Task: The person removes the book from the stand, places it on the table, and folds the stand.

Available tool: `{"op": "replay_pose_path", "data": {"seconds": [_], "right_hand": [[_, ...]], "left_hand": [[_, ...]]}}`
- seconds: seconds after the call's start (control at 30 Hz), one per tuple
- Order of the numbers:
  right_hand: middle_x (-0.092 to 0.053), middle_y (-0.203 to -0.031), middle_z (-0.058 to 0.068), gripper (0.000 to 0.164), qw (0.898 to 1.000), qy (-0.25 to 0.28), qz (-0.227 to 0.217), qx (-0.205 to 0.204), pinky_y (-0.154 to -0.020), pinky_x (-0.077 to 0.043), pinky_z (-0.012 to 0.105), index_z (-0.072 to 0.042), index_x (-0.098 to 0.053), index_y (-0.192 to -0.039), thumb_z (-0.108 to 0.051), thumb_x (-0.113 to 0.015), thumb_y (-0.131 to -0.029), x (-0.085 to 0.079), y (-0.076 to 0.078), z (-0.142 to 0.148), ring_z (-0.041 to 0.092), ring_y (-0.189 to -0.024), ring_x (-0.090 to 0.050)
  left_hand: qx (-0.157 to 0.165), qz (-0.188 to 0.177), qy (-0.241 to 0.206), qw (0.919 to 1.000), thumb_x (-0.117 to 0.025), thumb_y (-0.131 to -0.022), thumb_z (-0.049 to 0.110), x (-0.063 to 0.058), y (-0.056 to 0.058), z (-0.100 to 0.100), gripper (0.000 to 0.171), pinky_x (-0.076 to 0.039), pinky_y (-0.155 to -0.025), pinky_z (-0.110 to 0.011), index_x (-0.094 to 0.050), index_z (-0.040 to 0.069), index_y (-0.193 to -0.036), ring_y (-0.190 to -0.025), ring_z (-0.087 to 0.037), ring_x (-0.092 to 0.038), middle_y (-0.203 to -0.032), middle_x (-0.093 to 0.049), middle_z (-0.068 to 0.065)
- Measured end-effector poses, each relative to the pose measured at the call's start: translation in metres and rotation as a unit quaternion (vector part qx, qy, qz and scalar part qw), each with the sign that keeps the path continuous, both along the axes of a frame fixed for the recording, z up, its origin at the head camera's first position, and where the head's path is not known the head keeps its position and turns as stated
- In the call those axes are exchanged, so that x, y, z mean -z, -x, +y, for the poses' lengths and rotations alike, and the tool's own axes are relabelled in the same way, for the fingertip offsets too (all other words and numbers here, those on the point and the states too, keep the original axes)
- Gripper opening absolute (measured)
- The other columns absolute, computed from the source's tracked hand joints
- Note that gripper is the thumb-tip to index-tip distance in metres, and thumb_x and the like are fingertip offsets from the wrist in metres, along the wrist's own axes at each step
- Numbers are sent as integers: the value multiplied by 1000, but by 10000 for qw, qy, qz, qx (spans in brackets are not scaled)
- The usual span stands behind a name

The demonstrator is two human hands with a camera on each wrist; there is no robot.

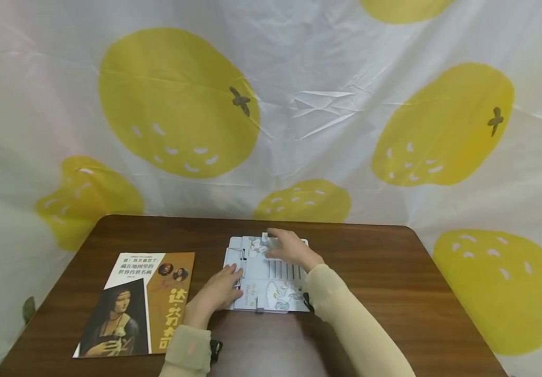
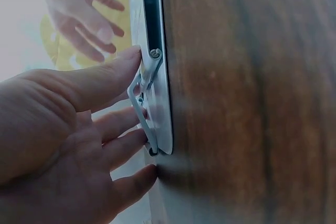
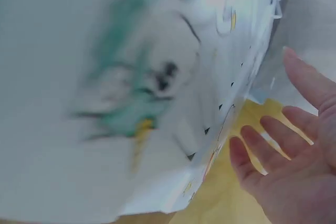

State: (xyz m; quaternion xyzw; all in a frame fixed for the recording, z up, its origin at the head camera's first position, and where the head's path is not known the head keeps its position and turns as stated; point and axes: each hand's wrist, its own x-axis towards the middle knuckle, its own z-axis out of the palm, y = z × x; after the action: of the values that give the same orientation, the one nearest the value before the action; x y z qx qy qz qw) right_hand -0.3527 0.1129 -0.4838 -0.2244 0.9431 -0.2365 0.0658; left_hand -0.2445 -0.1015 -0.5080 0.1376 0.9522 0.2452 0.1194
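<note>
A white book stand [image 1: 273, 285] printed with unicorns lies folded on the table. My left hand [image 1: 221, 290] rests at its left end. In the left wrist view, the thumb and extended fingers of that hand [image 2: 79, 129] touch the edge and a bent wire bracket [image 2: 137, 106]. Above the far part of the stand is my right hand [image 1: 294, 248], near a small clip [image 1: 264, 237] on the far edge. Seen from the right wrist, that hand [image 3: 289, 156] has its fingers spread, apart from the unicorn-printed panel [image 3: 63, 129], with nothing held.
Left of the stand lies a book [image 1: 172, 293] with a painted portrait on its cover. The brown wooden table [image 1: 384, 293] extends to the right. Behind it hangs a white curtain [image 1: 308, 131] with large yellow fruit shapes.
</note>
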Motion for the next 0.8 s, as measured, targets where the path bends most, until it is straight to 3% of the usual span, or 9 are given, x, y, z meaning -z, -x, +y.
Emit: {"op": "replay_pose_path", "data": {"seconds": [0.17, 0.33, 0.53, 0.8], "right_hand": [[-45, -148, 10, 79, 9992, 12, -349, 193, -107, -36, 45, -6, -40, -148, -30, -79, -83, 1, 13, -10, 30, -134, -42], [-47, -145, 11, 84, 9985, -283, -401, 255, -107, -35, 43, -6, -43, -146, -35, -84, -78, 2, 21, -19, 29, -133, -42], [-52, -139, 13, 84, 9955, -725, -475, 373, -107, -35, 42, -5, -48, -141, -34, -88, -72, 6, 24, -24, 30, -131, -44], [-59, -123, 11, 75, 9957, -719, -398, 422, -99, -42, 40, -3, -54, -128, -33, -90, -69, 10, 22, -19, 28, -117, -54]], "left_hand": [[-31, -112, 67, 9999, -64, -95, 21, 1, 0, 1, 54, -22, -113, -49, -47, 1, -143, -143, -36, -25, -153, -34, -19], [-79, -118, -22, 9999, -64, -95, 20, -1, -2, 1, 55, -22, -113, -50, -47, 1, -143, -143, -36, -25, -153, -34, -19], [-82, -113, -40, 9999, -64, -94, 21, -1, -5, 4, 55, -23, -113, -50, -47, 2, -143, -143, -35, -26, -153, -34, -19], [-20, -71, -41, 10000, -64, -94, 19, -2, -8, 10, 54, -23, -113, -50, -48, 0, -142, -142, -36, -26, -152, -35, -20]]}}
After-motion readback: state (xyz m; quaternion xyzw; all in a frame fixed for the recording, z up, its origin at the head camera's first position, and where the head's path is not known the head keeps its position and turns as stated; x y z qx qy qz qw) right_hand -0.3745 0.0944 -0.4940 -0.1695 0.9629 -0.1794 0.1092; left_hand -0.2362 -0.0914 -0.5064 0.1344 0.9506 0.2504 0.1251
